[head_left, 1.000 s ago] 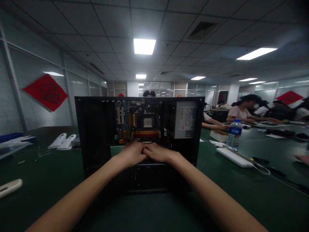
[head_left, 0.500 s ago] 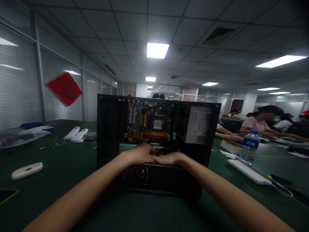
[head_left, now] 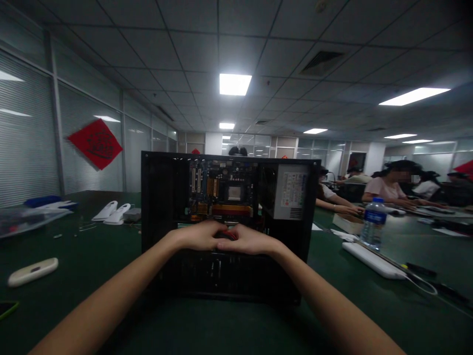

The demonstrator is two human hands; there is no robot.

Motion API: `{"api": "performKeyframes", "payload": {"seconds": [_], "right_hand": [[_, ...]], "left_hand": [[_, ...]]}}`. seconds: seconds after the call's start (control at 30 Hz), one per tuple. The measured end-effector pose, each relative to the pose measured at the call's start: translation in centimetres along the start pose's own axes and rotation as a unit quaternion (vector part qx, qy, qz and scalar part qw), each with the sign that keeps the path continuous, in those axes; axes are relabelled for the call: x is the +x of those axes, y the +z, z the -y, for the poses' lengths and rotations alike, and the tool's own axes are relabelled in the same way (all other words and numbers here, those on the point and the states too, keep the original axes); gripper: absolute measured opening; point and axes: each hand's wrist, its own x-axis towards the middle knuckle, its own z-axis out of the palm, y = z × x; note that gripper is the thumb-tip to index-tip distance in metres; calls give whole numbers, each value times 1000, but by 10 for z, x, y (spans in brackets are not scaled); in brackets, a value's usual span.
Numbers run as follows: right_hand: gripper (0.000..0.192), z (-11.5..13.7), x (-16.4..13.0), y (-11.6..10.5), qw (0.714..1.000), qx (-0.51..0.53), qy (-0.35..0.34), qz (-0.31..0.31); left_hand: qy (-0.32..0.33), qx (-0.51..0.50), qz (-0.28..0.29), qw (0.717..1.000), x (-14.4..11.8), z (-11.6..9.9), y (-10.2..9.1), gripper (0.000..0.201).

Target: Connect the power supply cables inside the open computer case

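Note:
An open black computer case [head_left: 226,283] stands on the green table in front of me. Inside it are a motherboard [head_left: 221,180] with a bare square processor [head_left: 234,193] and a silver power supply [head_left: 290,192] at the upper right. Both my hands are at the lower middle of the opening, almost touching. Between them is a dark bundle of cables [head_left: 228,236] with red strands. My left hand [head_left: 201,236] curls over the bundle from the left. My right hand [head_left: 249,240] closes on it from the right, thumb toward me. Most fingertips are hidden.
To the left lie a cream oval device [head_left: 33,272], white devices [head_left: 117,214] and a clear plastic bag [head_left: 29,219]. On the right are a water bottle [head_left: 374,224], a white box [head_left: 349,223] and a white power bank [head_left: 373,260] with a cable. Co-workers sit beyond at the right.
My hands have drawn slightly apart, showing the red and dark cables between them. The right hand has turned so its thumb shows. The whole view has shifted a little.

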Motion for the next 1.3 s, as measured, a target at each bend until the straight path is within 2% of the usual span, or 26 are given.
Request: {"api": "performKeyframes", "payload": {"seconds": [0.17,0.3,0.4,0.47,0.53,0.63,0.73,0.87,0.97,1.1,1.3], "right_hand": [[42,2,-3,-6,999,5,-1,40],[41,18,-5,-16,995,92,39,31],[43,33,2,-22,990,130,45,-39],[45,42,10,-26,983,149,25,-104],[44,50,16,-30,975,169,4,-143],[41,59,16,-34,973,177,-25,-144],[40,70,3,-39,979,158,-36,-123],[41,86,-18,-45,992,77,-32,-94],[41,95,-26,-46,997,30,-30,-71],[36,101,-27,-42,998,39,-30,-36],[34,103,-23,-37,998,43,-35,-22]], "left_hand": [[-11,-25,17,999,-7,-9,-11,42],[-21,-21,-21,999,-15,-22,-34,51],[-9,5,-32,999,-17,-34,-58,58],[-17,49,-38,998,-17,-41,-72,72],[-9,82,-75,994,-15,-47,-80,75],[40,96,-140,985,-17,-55,-78,60],[88,105,-157,978,-24,-61,-70,60],[71,116,-164,977,-36,-73,-66,57],[46,118,-139,982,-43,-85,-66,57],[18,113,-89,989,-51,-97,-62,65],[-16,117,-43,992,-57,-97,-61,61]]}}
